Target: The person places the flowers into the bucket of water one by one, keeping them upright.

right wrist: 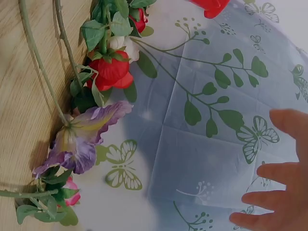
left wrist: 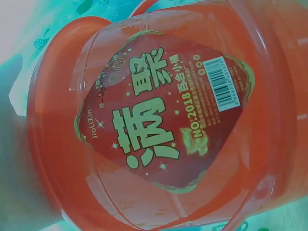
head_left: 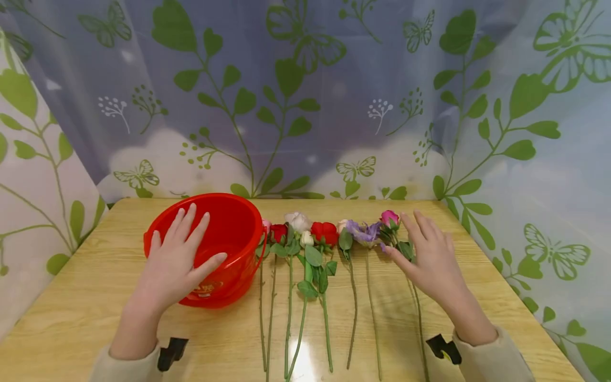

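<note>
In the head view my left hand (head_left: 174, 265), fingers spread, is over the near left side of a red bucket (head_left: 224, 286); whether it touches the rim cannot be told. The bucket's label (left wrist: 163, 115) fills the left wrist view. My right hand (head_left: 431, 260), fingers spread and holding nothing, is beside the pink rose (head_left: 390, 218) at the row's right end. Left of that rose lie a purple flower (head_left: 365, 232), a red flower (head_left: 324, 232), a white flower (head_left: 298, 222) and a dark red rose (head_left: 279, 233). Their stems point toward me.
The flowers and bucket are on a light wooden table (head_left: 71, 323). Behind it and at both sides hangs a curtain (head_left: 334, 116) with green leaves and butterflies. Dark straps (head_left: 173, 354) show near my sleeves.
</note>
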Demonstrator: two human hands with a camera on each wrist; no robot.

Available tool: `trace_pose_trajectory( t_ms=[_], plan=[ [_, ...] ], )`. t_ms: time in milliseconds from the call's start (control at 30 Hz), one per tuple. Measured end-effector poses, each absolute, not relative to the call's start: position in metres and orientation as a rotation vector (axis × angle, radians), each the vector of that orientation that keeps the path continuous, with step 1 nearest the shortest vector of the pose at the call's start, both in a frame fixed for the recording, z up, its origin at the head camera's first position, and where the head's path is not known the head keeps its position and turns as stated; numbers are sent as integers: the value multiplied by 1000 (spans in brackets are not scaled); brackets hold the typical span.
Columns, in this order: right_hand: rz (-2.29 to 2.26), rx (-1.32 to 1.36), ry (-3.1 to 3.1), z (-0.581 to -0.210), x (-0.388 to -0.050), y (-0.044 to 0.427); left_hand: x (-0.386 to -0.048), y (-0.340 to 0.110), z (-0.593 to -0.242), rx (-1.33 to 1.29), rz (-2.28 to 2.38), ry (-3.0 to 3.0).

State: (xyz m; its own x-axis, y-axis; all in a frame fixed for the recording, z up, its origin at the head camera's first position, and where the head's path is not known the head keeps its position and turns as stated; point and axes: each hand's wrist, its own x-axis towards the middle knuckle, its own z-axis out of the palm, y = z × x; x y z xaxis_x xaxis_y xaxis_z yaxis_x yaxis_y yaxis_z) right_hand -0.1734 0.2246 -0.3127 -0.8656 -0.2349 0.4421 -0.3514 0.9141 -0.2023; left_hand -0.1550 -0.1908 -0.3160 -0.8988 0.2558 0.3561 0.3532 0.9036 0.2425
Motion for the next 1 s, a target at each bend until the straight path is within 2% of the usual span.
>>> trace_pose_trajectory(
  t_ms=[667, 1000],
  plan=[
    [545, 542, -2389, -317, -171, 222, -155, -212, -330, -510, -644, -2269],
    [580, 486, -2456, -326, -168, 235, -158, -237, -338, -291, -740, -2188]
  ],
)
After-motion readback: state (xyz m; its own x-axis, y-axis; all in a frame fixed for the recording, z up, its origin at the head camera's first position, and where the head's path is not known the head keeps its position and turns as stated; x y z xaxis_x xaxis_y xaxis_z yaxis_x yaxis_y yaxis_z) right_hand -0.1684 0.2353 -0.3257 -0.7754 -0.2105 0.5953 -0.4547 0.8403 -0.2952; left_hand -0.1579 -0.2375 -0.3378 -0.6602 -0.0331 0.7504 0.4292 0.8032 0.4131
